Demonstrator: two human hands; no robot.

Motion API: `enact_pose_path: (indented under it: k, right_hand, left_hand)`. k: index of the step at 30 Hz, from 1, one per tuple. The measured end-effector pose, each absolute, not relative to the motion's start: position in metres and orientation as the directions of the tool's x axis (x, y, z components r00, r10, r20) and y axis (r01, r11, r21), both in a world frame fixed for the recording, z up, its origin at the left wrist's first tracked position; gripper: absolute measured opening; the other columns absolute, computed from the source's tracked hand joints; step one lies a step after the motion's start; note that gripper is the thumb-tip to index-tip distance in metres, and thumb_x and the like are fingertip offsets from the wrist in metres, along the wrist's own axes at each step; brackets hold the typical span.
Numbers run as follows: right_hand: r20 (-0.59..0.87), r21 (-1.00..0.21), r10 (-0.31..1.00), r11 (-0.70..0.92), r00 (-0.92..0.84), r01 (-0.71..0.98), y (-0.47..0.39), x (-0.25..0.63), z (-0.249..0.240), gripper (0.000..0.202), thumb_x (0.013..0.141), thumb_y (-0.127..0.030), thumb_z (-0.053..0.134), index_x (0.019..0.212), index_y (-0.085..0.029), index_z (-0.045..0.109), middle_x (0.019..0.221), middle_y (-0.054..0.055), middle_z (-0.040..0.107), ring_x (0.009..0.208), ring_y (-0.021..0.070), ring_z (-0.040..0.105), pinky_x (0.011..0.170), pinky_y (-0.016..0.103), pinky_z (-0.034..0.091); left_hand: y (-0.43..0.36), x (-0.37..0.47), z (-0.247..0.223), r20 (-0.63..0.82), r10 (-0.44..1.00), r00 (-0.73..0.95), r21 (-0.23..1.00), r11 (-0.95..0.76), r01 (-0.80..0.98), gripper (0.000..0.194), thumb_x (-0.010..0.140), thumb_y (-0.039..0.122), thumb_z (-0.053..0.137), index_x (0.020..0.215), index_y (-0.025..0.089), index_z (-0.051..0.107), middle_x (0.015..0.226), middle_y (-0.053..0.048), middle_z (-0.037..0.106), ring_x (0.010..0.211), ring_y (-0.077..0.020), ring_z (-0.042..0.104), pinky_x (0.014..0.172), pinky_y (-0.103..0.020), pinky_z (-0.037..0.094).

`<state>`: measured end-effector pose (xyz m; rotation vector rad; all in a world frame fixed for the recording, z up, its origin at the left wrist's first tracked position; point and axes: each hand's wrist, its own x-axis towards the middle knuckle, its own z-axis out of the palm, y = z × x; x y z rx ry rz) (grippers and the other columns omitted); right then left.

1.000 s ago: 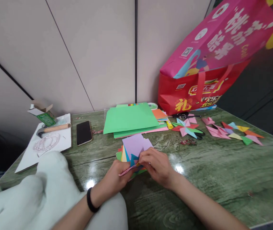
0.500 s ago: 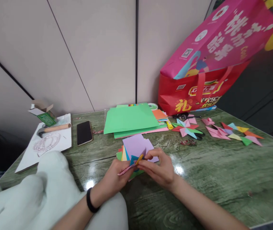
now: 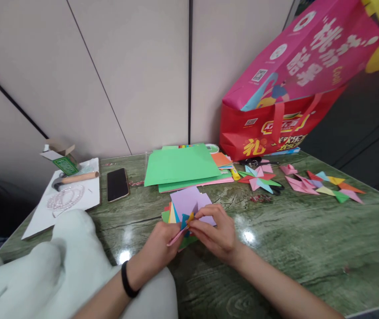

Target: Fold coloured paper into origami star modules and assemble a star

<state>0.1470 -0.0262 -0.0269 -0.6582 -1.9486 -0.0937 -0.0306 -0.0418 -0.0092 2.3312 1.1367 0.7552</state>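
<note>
My left hand [image 3: 163, 241] is closed around a small folded paper piece [image 3: 175, 236], pink with a blue part. At its right end my right hand [image 3: 216, 230] pinches a yellow folded paper piece [image 3: 191, 217], which meets the blue and pink paper. My fingers partly hide how these pieces join. Just beyond and beneath my hands lies a stack of coloured paper squares [image 3: 186, 198], purple on top, with yellow, blue, red and green edges showing at the left.
Green sheets [image 3: 183, 164] lie at the back beside a yellow glue stick [image 3: 235, 173]. Folded paper stars [image 3: 258, 178] and scissors [image 3: 255, 162] are to the right, below a red bag [image 3: 242, 133]. At left are a phone [image 3: 117, 184], hammer [image 3: 76, 178], beads [image 3: 65, 198] and white plush [image 3: 73, 248].
My right hand has shifted slightly left, bringing the yellow piece closer to my left hand. The pink and blue piece has tilted more steeply. Everything else on the table stays put.
</note>
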Motion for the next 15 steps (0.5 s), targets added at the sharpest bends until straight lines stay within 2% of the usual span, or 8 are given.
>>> enact_pose_path:
  k: [4,8,15]
  right_hand:
    - [0.829,-0.216,0.422,0.848,-0.368,0.484,-0.024,0.147,-0.024,0.012,0.078,-0.013,0.058,0.088,-0.020,0.062,0.085,0.005,0.058,0.084,0.0171,0.052,0.072,0.032,0.048]
    - [0.848,-0.218,0.397,0.865,-0.352,0.451,-0.022,0.149,-0.028,0.014,0.077,-0.014,0.060,0.089,-0.020,0.060,0.085,0.005,0.058,0.083,0.0170,0.053,0.072,0.033,0.047]
    - [0.848,-0.308,0.445,0.855,-0.286,0.418,-0.024,0.153,-0.031,0.021,0.077,-0.012,0.061,0.095,-0.022,0.061,0.085,0.004,0.056,0.081,0.0155,0.053,0.070,0.031,0.046]
  left_hand:
    - [-0.042,-0.031,-0.007,0.330,0.776,0.537,0.530,-0.623,0.575,0.031,0.084,0.016,0.037,0.054,0.015,0.042,0.049,0.005,0.038,0.044,-0.0068,0.025,0.043,-0.018,0.023]
    - [-0.043,-0.029,-0.002,0.342,0.761,0.551,0.550,-0.638,0.540,0.028,0.085,0.015,0.038,0.058,0.015,0.047,0.052,0.003,0.048,0.044,-0.0070,0.033,0.045,-0.017,0.028]
    - [-0.042,-0.026,0.003,0.328,0.797,0.507,0.597,-0.591,0.543,0.029,0.085,0.016,0.038,0.062,0.013,0.055,0.054,0.003,0.051,0.045,-0.0068,0.034,0.046,-0.016,0.030]
